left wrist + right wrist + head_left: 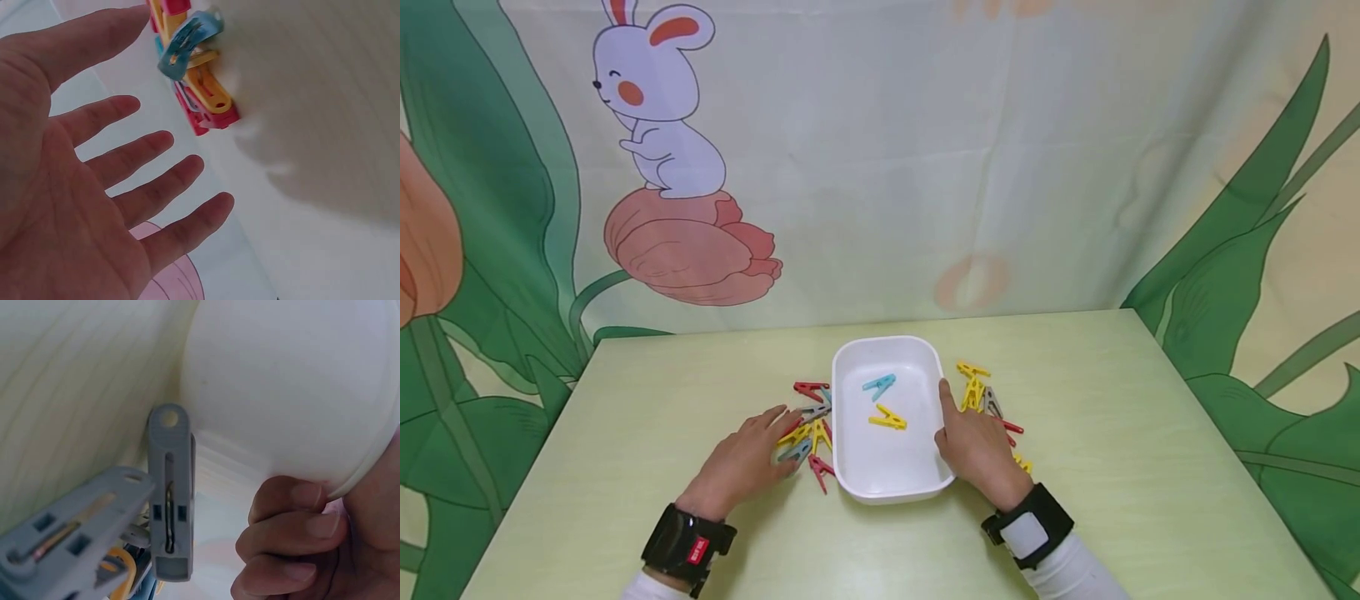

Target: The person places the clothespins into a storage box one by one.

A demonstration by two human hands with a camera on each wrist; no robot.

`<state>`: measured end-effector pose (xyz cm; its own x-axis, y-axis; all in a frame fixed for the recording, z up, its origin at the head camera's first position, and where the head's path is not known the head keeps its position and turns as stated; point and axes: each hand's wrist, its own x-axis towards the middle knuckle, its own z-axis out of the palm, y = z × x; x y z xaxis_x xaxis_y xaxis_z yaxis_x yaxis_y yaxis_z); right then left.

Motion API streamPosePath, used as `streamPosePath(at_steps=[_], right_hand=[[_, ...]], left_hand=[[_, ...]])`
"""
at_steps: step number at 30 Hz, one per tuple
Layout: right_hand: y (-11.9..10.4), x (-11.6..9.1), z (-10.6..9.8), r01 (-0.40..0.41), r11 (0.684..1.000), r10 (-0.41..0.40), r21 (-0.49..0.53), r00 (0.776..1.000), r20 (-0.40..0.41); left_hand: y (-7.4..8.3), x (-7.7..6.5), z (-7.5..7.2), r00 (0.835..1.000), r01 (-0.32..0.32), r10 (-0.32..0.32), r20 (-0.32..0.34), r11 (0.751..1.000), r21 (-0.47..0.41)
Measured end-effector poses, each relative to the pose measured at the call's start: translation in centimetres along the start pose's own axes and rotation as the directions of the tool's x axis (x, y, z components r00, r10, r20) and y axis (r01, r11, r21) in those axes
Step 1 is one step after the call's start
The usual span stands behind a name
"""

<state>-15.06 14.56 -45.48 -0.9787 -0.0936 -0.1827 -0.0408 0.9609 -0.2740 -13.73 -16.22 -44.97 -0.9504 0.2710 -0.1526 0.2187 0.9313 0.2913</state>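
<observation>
A white plastic tub stands on the table with a blue clothespin and a yellow clothespin lying inside. My right hand holds its right rim, index finger stretched along the edge. In the right wrist view, curled fingers press the tub's outer wall, near grey clothespins. Left of the tub, my left hand hovers with spread, fairly straight fingers beside a pile of red, yellow, grey and blue clothespins. Nothing is in its grasp.
On the tub's right lies another group of yellow, grey and red clothespins, partly hidden by my right hand. A pale green table carries everything. Behind it hangs a cloth printed with a rabbit and flowers.
</observation>
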Motion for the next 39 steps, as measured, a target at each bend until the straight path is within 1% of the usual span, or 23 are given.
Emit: streamPosePath(at_steps=[6, 11, 15, 21, 28, 34, 39], right_hand=[[0.1, -0.1, 0.0, 0.019, 1.0, -0.019, -0.014, 1.0, -0.017], [0.2, -0.2, -0.1, 0.031, 0.999, -0.032, -0.021, 0.999, -0.028], [0.1, -0.2, -0.1, 0.034, 0.999, -0.035, -0.023, 0.999, -0.032], [0.2, -0.2, 0.0, 0.04, 0.999, -0.041, -0.025, 0.999, -0.035], [0.4, -0.3, 0.1, 0.07, 0.996, -0.074, -0.048, 0.994, -0.08], [0.3, -0.2, 0.0, 0.056, 0.998, -0.058, -0.028, 0.997, -0.06], [0.3, -0.2, 0.0, 0.051, 0.999, -0.051, -0.019, 0.998, -0.048]], left_hand=[[-0.1, 0.4, 0.8, 0.999, 0.036, -0.036, 0.025, 0.999, -0.002], [0.1, 0.3, 1.1, 0.998, 0.046, -0.046, 0.03, 0.999, 0.003], [0.2, 0.2, 1.2, 0.999, 0.031, -0.031, 0.01, 0.999, 0.017], [0.3, 0.1, 1.2, 1.0, 0.01, -0.01, -0.015, 1.0, 0.002], [0.3, 0.2, 1.2, 0.999, -0.024, 0.024, -0.04, 1.0, -0.004], [0.1, 0.2, 1.2, 0.996, -0.049, 0.047, -0.075, 0.998, -0.028], [0.2, 0.1, 1.1, 0.993, -0.066, 0.063, -0.098, 0.997, -0.028]])
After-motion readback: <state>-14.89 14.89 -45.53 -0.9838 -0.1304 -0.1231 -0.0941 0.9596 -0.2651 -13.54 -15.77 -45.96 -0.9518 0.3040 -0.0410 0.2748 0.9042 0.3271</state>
